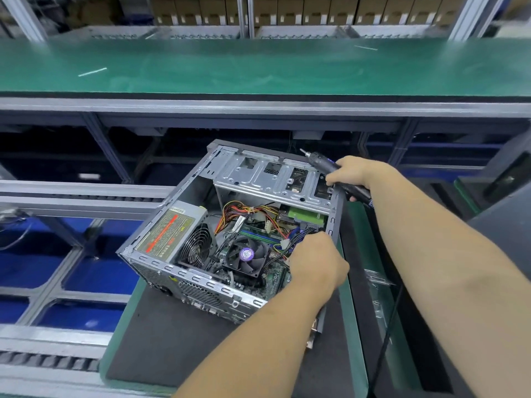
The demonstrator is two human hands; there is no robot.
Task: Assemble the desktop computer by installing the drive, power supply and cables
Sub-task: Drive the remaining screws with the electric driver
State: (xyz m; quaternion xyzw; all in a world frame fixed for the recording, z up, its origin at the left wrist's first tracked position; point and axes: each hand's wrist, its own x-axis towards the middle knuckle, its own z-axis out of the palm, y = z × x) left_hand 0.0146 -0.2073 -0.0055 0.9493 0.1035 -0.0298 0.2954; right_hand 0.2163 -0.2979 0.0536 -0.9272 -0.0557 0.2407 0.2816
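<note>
My two arms are bare from the hands back to the picture's lower edge (no sleeve shows anywhere). My left hand (316, 265) and right hand (355, 172) wear no glove, ring, watch or wristband.

You face a green-topped bench (258, 67) on grey aluminium framing (258, 106) | behind it you see shelving stacked with brown cartons (287, 10) | blue bins (37, 259) sit low at your left | flat, even light.
</note>
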